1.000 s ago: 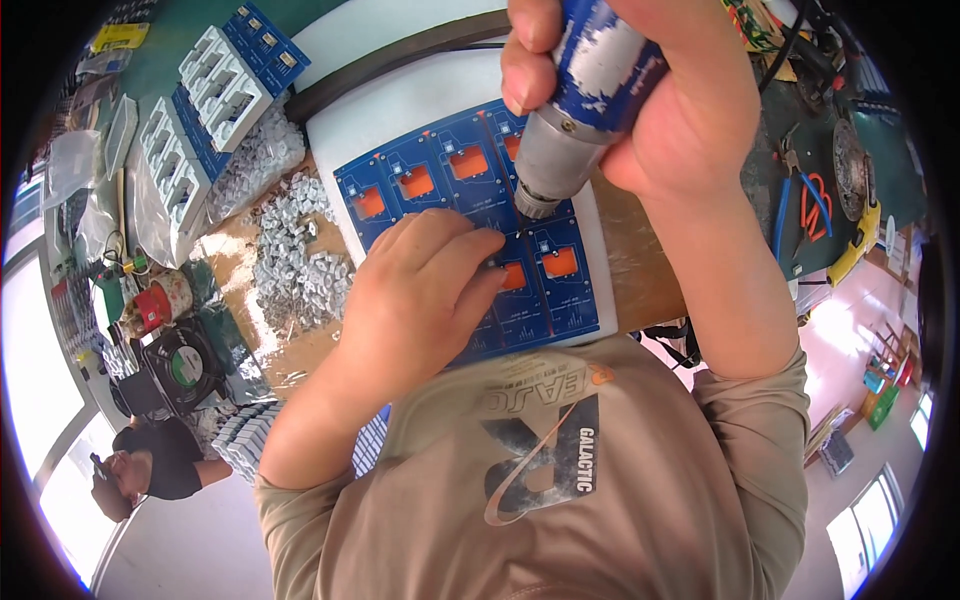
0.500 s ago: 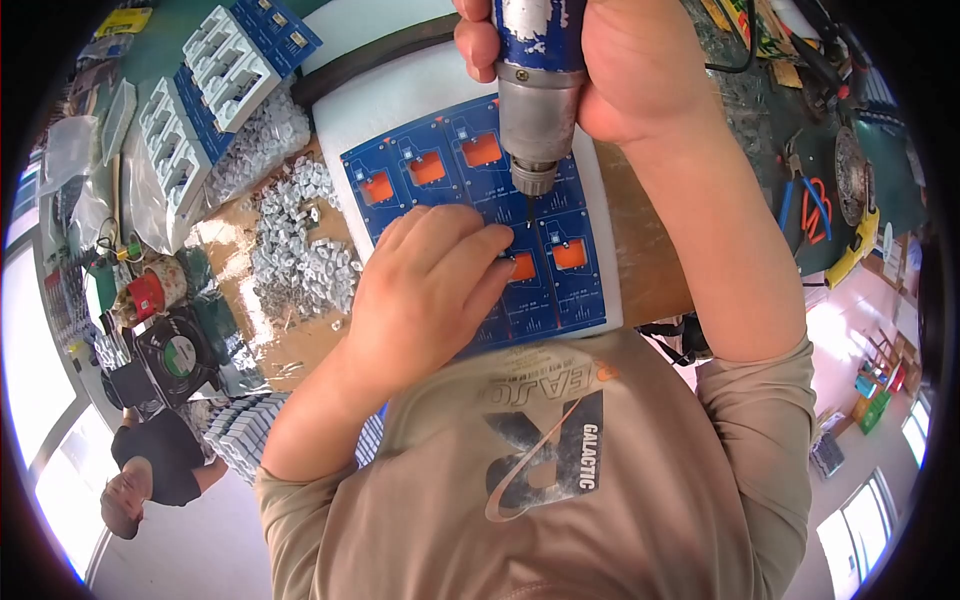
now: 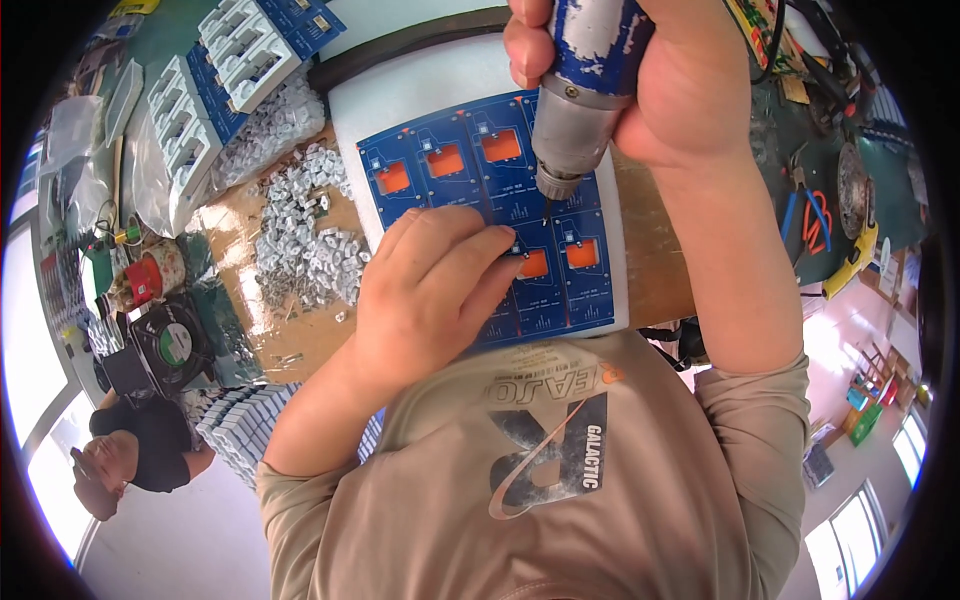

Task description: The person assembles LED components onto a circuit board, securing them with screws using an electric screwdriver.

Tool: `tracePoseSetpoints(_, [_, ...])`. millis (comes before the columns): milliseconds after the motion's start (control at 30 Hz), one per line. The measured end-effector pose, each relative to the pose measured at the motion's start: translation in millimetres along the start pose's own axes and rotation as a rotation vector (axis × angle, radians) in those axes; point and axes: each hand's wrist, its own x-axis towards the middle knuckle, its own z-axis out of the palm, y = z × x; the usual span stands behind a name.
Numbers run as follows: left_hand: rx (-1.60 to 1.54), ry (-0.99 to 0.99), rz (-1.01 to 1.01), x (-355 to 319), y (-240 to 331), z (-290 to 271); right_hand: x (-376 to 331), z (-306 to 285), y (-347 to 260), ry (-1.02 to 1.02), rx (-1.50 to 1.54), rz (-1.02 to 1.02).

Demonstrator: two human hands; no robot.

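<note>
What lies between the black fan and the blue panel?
In the head view, mainly a heap of small grey pieces on the brown tabletop, between fan and panel.

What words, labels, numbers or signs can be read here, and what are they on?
I don't copy wording, but this is where print stands:
Beige shirt: large chest lettering, some clearly legible.
Blue panel: tiny white print, too small to read.
Drill in the right hand: worn pale patches, nothing legible.
Green fan label: too small to read.
</note>
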Motion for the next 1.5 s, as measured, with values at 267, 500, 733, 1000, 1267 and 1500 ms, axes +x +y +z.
tracePoseSetpoints(267, [-0.034, -0.021, -0.162, 17, 5, 9, -17, 8, -4, 0.086, -0.043, -0.057])
tracePoseSetpoints(500, [-0.015, -0.157, -0.222, 36, 9, 13, -34, 0, 3, 0.01, 0.017, -0.112])
tracePoseSetpoints(733, [-0.093, -0.19, -0.289, 37, 1, 0, -30, 11, 14, -0.059, -0.205, -0.368])
tracePoseSetpoints(1000, [-0.272, -0.242, -0.373, 17, -8, -13, -32, 36, 10, -0.208, -0.286, -0.318])
tracePoseSetpoints(1267, [-0.411, -0.189, -0.34, 13, -5, -8, -41, 44, 19, -0.176, -0.407, -0.343])
tracePoseSetpoints(1500, [-0.465, -0.128, -0.448, 14, 7, -10, -49, 43, 17, -0.214, -0.531, -0.429])
